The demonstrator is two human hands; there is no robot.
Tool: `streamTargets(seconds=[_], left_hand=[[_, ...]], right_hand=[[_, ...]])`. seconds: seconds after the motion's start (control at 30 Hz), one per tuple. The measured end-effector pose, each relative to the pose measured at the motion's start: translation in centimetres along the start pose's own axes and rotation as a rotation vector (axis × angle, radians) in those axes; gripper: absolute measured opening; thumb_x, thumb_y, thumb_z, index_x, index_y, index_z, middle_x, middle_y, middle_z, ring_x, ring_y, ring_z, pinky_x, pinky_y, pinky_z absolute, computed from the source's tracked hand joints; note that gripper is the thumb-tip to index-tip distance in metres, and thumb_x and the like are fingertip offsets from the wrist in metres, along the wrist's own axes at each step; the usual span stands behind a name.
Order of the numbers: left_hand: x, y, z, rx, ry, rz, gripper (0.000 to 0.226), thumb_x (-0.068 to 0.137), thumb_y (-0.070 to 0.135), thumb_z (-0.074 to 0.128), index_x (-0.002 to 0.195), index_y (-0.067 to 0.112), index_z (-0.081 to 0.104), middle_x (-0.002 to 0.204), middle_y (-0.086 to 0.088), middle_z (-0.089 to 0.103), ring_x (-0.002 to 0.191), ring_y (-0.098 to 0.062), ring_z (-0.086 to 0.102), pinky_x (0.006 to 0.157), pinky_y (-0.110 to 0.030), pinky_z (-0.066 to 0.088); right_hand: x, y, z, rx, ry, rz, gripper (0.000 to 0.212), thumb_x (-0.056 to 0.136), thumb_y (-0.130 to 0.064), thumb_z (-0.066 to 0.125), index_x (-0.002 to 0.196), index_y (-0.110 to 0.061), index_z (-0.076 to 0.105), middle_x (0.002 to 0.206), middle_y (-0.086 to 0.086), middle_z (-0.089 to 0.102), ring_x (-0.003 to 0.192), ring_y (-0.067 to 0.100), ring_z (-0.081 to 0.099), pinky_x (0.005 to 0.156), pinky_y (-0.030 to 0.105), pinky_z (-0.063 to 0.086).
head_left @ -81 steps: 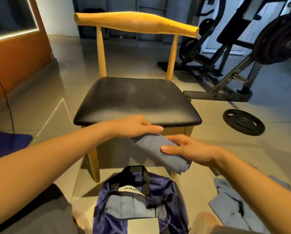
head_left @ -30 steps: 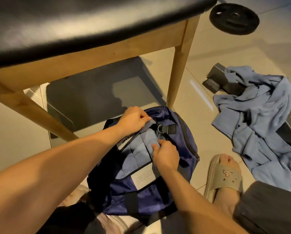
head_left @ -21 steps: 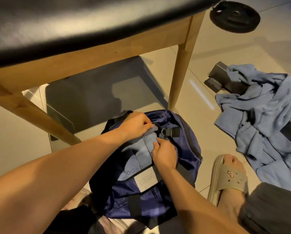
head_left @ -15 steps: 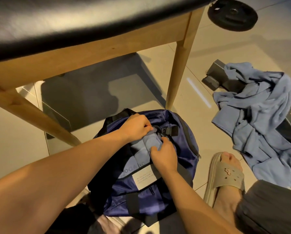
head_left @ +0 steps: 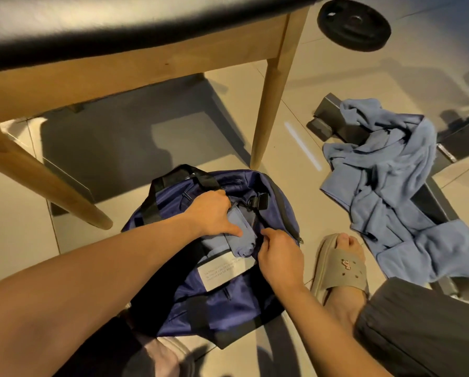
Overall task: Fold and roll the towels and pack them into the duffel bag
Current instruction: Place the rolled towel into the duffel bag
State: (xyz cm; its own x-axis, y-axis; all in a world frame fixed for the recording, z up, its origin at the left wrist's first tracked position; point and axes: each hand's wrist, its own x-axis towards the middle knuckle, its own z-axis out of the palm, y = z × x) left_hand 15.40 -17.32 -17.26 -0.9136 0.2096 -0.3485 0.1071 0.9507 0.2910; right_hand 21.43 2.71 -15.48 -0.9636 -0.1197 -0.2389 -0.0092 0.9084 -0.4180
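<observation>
Left hand (head_left: 213, 213) grips a roll (head_left: 242, 236) tucked in the bag (head_left: 227, 303), right hand (head_left: 281, 258) curls at its rim, hold unclear; a towel heap (head_left: 385, 170) waits.

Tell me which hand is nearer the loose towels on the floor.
Right. The right hand is at the right edge of the duffel bag, the loose towels off to its right; the left hand holds the rolled towel farther left.
</observation>
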Motion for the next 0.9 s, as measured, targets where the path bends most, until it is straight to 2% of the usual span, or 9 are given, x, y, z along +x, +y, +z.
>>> streamTargets(seconds=[0.1,0.17,0.27,0.37,0.5,0.57,0.63,0.8,0.9], left_hand=[[-0.3,0.6,0.6,0.057,-0.01,-0.012,0.069,0.067,0.078,0.072,0.087,0.013,0.061,0.093,-0.001,0.042,0.095,-0.026,0.051,0.079,-0.04,0.047],[-0.4,0.9,0.8,0.054,-0.002,-0.029,0.075,0.068,0.076,0.073,0.099,0.008,0.066,0.103,-0.006,0.047,0.101,-0.028,0.052,0.084,-0.043,0.049],[-0.4,1.0,1.1,0.056,0.0,-0.047,0.077,0.069,0.075,0.074,0.104,0.007,0.067,0.111,-0.009,0.051,0.106,-0.03,0.052,0.088,-0.043,0.049],[-0.3,0.9,1.1,0.057,-0.02,-0.059,0.077,0.069,0.076,0.073,0.101,0.007,0.069,0.109,-0.007,0.049,0.107,-0.029,0.051,0.088,-0.042,0.048],[0.0,0.5,1.2,0.028,-0.011,-0.061,0.075,0.065,0.078,0.074,0.093,0.009,0.067,0.099,-0.001,0.04,0.104,-0.026,0.051,0.086,-0.04,0.046],[0.1,0.5,1.3,0.017,-0.007,-0.068,0.077,0.064,0.079,0.075,0.095,0.009,0.068,0.099,0.0,0.041,0.103,-0.026,0.051,0.085,-0.039,0.045],[0.2,0.4,1.4,0.008,-0.004,-0.073,0.077,0.063,0.079,0.075,0.093,0.008,0.069,0.099,0.0,0.042,0.101,-0.024,0.05,0.084,-0.038,0.044],[0.3,0.6,1.4,-0.006,-0.021,-0.1,0.072,0.064,0.077,0.076,0.086,0.009,0.066,0.1,-0.001,0.044,0.094,-0.02,0.042,0.082,-0.037,0.044],[0.4,0.7,1.2,-0.025,-0.029,-0.122,0.073,0.065,0.077,0.076,0.089,0.009,0.067,0.101,-0.001,0.046,0.096,-0.023,0.047,0.08,-0.036,0.041]], right_hand=[[0.3,0.8,-0.8,-0.197,-0.257,-0.154,0.048,0.098,-0.01,0.045,0.144,-0.023,0.052,0.113,0.01,0.07,0.1,0.035,0.065,0.069,0.04,0.048],[1.6,0.6,-1.1,-0.365,-0.333,-0.259,0.055,0.097,-0.009,0.046,0.15,-0.023,0.04,0.105,0.012,0.068,0.087,0.035,0.063,0.059,0.038,0.043],[3.7,0.2,-1.2,-0.541,-0.367,-0.312,0.071,0.099,-0.009,0.044,0.161,-0.026,0.013,0.082,0.009,0.061,0.059,0.027,0.047,0.047,0.033,0.032],[5.5,0.5,-1.3,-0.65,-0.42,-0.326,0.076,0.101,-0.009,0.042,0.162,-0.03,0.002,0.066,0.004,0.041,0.052,0.022,0.039,0.044,0.032,0.03],[7.4,1.4,-1.2,-0.66,-0.526,-0.373,0.074,0.1,-0.007,0.045,0.161,-0.033,0.011,0.072,0.004,0.043,0.057,0.022,0.043,0.048,0.035,0.037],[8.4,1.7,-1.0,-0.632,-0.547,-0.398,0.067,0.1,-0.007,0.046,0.159,-0.03,0.023,0.094,0.011,0.061,0.076,0.03,0.058,0.057,0.039,0.045],[8.9,2.5,-0.9,-0.58,-0.524,-0.425,0.059,0.099,-0.008,0.047,0.154,-0.026,0.035,0.112,0.014,0.066,0.091,0.034,0.062,0.063,0.039,0.045],[8.4,5.7,-1.1,-0.407,-0.452,-0.541,0.024,0.101,-0.024,0.051,0.123,-0.016,0.058,0.093,0.011,0.067,0.083,0.033,0.061,0.063,0.036,0.04],[7.4,7.0,-1.4,-0.227,-0.428,-0.528,0.02,0.101,-0.031,0.056,0.106,-0.014,0.063,0.078,0.005,0.061,0.07,0.026,0.052,0.063,0.037,0.04]])
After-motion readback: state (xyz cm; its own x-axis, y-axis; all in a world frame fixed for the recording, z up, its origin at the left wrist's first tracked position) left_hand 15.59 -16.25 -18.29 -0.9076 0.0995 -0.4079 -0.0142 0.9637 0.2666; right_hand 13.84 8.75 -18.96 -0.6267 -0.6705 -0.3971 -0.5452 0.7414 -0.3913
